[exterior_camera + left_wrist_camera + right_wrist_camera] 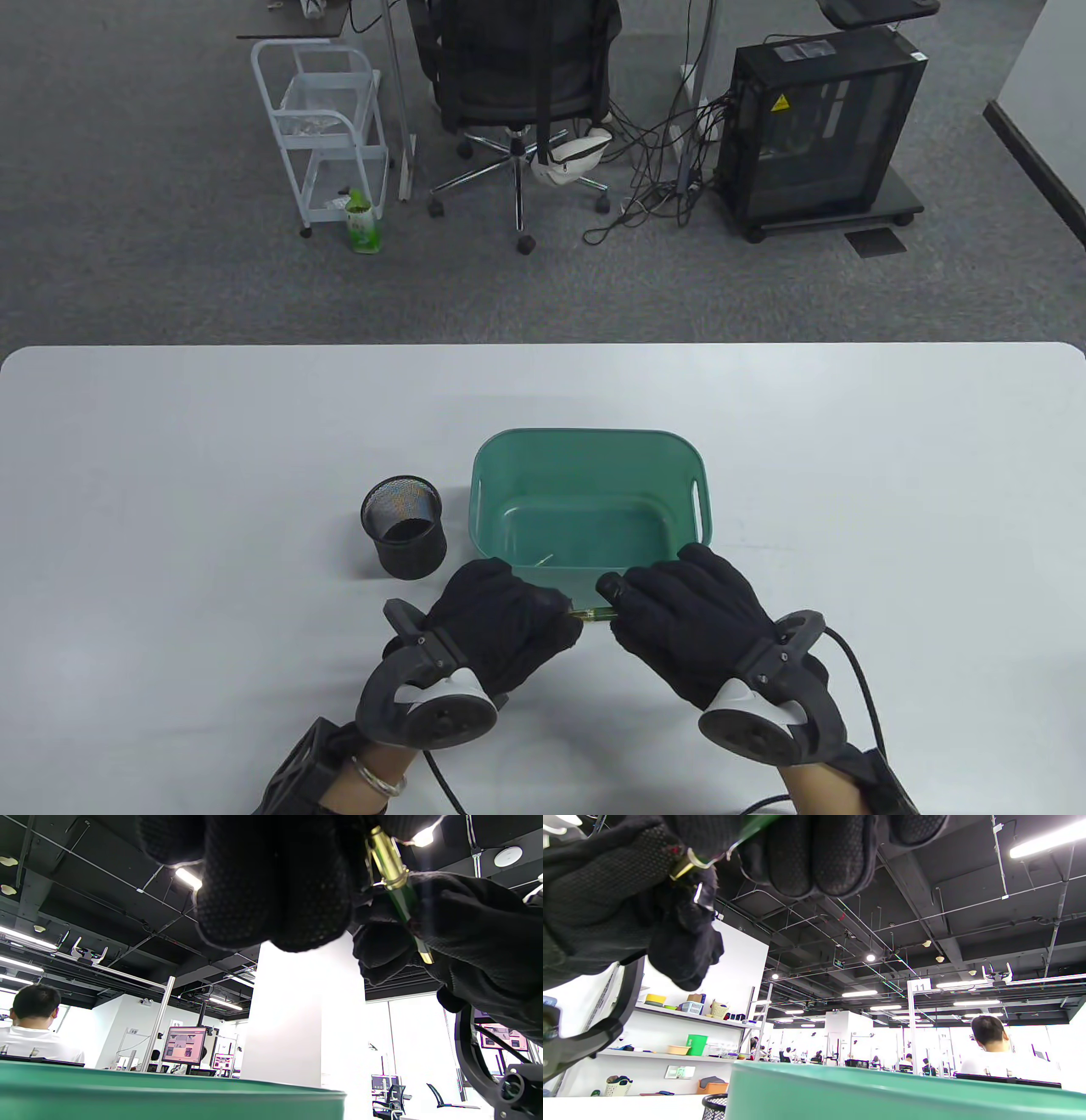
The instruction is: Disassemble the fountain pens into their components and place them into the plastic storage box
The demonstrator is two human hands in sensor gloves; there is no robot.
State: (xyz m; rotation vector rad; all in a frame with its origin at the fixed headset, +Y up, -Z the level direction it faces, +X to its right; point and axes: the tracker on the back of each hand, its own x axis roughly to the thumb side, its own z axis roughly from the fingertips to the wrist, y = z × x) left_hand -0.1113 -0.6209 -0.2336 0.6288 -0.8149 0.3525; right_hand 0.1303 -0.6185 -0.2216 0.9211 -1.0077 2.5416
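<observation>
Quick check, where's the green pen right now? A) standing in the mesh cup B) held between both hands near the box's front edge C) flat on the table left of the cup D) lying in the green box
B: the left hand and right hand each grip an end of the green pen, just in front of the green box; the mesh cup stands apart to the left.

On the table: one green storage box (585,450), one black mesh pen cup (403,526), one green fountain pen (591,613).
</observation>
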